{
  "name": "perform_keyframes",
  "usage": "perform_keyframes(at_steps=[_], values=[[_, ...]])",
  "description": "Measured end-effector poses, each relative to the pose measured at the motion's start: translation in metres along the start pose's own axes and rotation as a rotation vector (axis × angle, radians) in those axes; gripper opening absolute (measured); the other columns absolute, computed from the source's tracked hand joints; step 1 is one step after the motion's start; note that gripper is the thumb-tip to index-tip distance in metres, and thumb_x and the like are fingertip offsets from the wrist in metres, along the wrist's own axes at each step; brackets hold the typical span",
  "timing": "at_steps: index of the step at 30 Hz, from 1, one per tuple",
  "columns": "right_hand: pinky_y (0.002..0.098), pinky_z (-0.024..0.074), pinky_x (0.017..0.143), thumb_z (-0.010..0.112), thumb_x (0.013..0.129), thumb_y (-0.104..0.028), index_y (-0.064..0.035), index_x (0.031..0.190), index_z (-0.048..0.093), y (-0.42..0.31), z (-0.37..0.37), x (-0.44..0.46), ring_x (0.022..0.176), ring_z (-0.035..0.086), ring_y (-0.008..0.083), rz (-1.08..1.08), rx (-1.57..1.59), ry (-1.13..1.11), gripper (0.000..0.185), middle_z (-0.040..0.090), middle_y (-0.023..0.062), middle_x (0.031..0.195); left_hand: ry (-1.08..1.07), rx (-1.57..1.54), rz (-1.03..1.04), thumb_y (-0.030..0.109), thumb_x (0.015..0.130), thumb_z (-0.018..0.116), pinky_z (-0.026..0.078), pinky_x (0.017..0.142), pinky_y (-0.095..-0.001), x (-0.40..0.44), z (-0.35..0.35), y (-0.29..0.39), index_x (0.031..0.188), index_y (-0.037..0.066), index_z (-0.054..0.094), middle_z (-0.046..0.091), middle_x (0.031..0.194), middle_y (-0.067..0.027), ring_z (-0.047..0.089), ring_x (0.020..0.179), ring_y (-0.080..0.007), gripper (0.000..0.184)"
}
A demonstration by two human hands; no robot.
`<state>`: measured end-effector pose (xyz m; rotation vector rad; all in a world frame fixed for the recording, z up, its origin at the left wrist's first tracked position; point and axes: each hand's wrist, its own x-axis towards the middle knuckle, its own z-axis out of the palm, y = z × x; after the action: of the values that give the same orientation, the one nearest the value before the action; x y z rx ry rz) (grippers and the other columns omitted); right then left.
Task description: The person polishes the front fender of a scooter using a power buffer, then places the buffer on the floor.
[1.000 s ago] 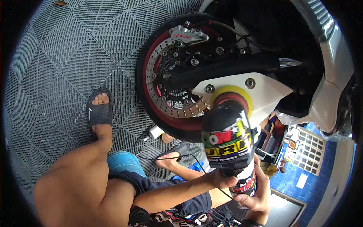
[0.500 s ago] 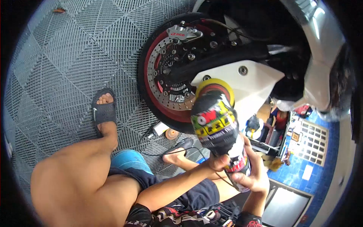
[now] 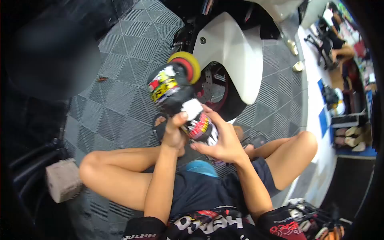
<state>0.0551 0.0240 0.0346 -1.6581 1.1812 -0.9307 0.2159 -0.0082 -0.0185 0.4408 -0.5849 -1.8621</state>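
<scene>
Both hands hold a sticker-covered power polisher [image 3: 172, 90] with a round yellow and red pad [image 3: 188, 66] at its top end. My left hand [image 3: 174, 130] is wrapped around the left side of the body, below the head. On the right side, my right hand [image 3: 224, 140] grips the lower body, thumb across it. The pad is beside the left edge of a white motorcycle panel [image 3: 228, 48]; whether they touch, I cannot tell. Behind the panel's opening a wheel with a disc [image 3: 212, 90] shows in part.
A blue stool [image 3: 202, 168] is under me. Grey grid tiles [image 3: 132, 72] cover the floor. At the left are a dark tyre-like shape [image 3: 52, 60] and a brownish block [image 3: 63, 180]. At the upper right is another person [image 3: 336, 36]; shoes [image 3: 352, 138] lie on a shelf below.
The view has swung round, so the motorcycle's white bodywork now appears from the front. Both hands still hold the polisher, which has moved to the left edge of the white panel.
</scene>
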Motion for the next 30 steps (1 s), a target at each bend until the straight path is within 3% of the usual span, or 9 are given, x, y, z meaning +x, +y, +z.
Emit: perform_keyframes(at_steps=[1,3,5,6,8,13,19,22,30], values=[[0.0383,0.0545,0.083,0.088,0.065,-0.029,-0.0003,0.132,0.054,0.007,0.008,0.001,0.093,0.073,0.0340,0.035,-0.023,-0.012,0.080,0.071,0.0241,0.100,0.054,0.057,-0.031,0.050,0.078,0.072,0.053,0.101,-0.0464,-0.003,-0.017,0.000,0.116,-0.003,0.059,0.068,0.112,-0.0227,0.064,0.116,-0.0348,0.067],[0.0428,0.0555,0.077,0.086,0.064,-0.033,-0.0013,0.132,0.054,0.023,0.021,0.001,0.086,0.071,0.0407,0.164,-0.126,-0.097,0.082,0.071,0.0273,0.090,0.023,-0.114,0.013,0.046,0.080,0.073,0.050,0.106,-0.0503,-0.007,-0.047,-0.011,0.118,-0.004,0.060,0.069,0.113,-0.0246,0.063,0.117,-0.0403,0.064],[0.0460,0.0552,0.072,0.083,0.066,-0.036,0.0001,0.128,0.056,0.039,0.031,0.001,0.080,0.071,0.0414,0.094,-0.116,-0.049,0.077,0.070,0.0253,0.082,0.041,-0.069,0.022,0.047,0.080,0.073,0.048,0.108,-0.0510,-0.012,-0.065,-0.018,0.118,-0.004,0.060,0.070,0.109,-0.0241,0.064,0.117,-0.0405,0.065],[0.0460,0.0552,0.072,0.083,0.066,-0.036,0.0008,0.126,0.056,0.045,0.031,-0.002,0.081,0.071,0.0411,0.093,-0.100,-0.042,0.076,0.071,0.0252,0.082,0.054,-0.074,0.037,0.042,0.079,0.073,0.054,0.100,-0.0484,-0.013,-0.068,-0.024,0.119,-0.004,0.059,0.065,0.118,-0.0322,0.066,0.112,-0.0381,0.062],[0.0457,0.0553,0.072,0.083,0.066,-0.035,0.0025,0.124,0.058,0.048,0.028,-0.007,0.080,0.072,0.0409,0.167,-0.041,-0.073,0.074,0.071,0.0247,0.082,0.054,-0.060,-0.011,0.041,0.078,0.073,0.055,0.098,-0.0479,-0.010,-0.071,-0.030,0.116,-0.005,0.060,0.066,0.116,-0.0314,0.067,0.110,-0.0376,0.061],[0.0407,0.0569,0.075,0.081,0.069,-0.032,0.0051,0.126,0.058,0.064,0.024,-0.008,0.082,0.074,0.0380,0.227,-0.042,0.030,0.073,0.072,0.0268,0.087,0.036,-0.057,-0.120,0.037,0.077,0.072,0.055,0.098,-0.0478,0.021,-0.074,-0.047,0.113,-0.006,0.062,0.070,0.107,-0.0273,0.068,0.109,-0.0378,0.057],[0.0396,0.0572,0.075,0.081,0.069,-0.031,0.0044,0.124,0.059,0.072,0.025,0.000,0.083,0.075,0.0367,0.224,-0.040,0.062,0.068,0.073,0.0236,0.087,-0.050,-0.054,-0.090,0.037,0.078,0.071,0.051,0.104,-0.0501,0.034,-0.086,-0.050,0.115,-0.006,0.063,0.071,0.106,-0.0270,0.065,0.115,-0.0418,0.057],[0.0342,0.0562,0.078,0.084,0.070,-0.025,0.0028,0.127,0.058,0.082,0.033,0.004,0.087,0.075,0.0255,0.230,0.032,0.070,0.068,0.074,0.0182,0.093,-0.040,0.003,-0.121,0.035,0.076,0.072,0.050,0.105,-0.0499,0.039,-0.094,-0.043,0.116,-0.005,0.062,0.070,0.106,-0.0266,0.065,0.115,-0.0415,0.057],[0.0331,0.0547,0.085,0.085,0.070,-0.022,0.0030,0.128,0.055,0.109,0.050,0.033,0.096,0.072,0.0195,0.087,0.117,0.128,0.070,0.073,0.0170,0.102,-0.079,0.195,-0.116,0.030,0.072,0.072,0.050,0.106,-0.0497,0.063,-0.109,-0.015,0.118,-0.006,0.059,0.069,0.110,-0.0264,0.065,0.116,-0.0390,0.059]])
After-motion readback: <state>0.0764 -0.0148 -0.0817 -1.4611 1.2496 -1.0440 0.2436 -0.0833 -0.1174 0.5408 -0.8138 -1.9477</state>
